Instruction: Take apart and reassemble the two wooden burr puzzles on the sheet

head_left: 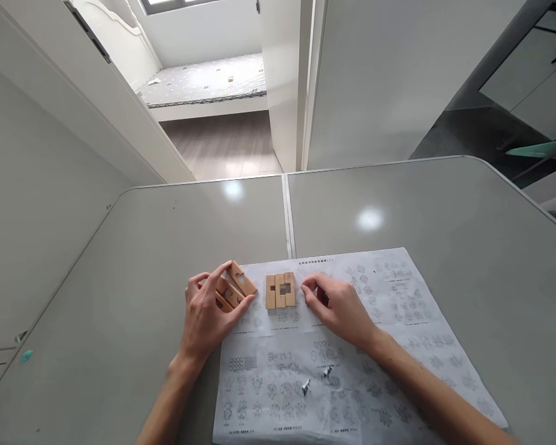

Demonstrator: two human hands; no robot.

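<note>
My left hand (208, 312) is curved around several notched wooden puzzle pieces (241, 279), its index finger at their top end and its thumb at their lower end. They lie side by side, slightly tilted, at the sheet's upper left edge. Just to the right, notched wooden blocks (270, 295) stand together in a small group on the paper sheet (306, 346), with gaps showing between them. On the other side of that group, my right hand (336, 306) is closed with thumb and index finger drawn together, apart from the blocks; nothing shows between the fingertips.
Printed line drawings cover the sheet, and two small torn bits (306, 387) stick up from its lower middle. A grey table (167, 241) with a pale centre seam lies beneath. Beyond its far edge are a doorway and a bed (208, 80).
</note>
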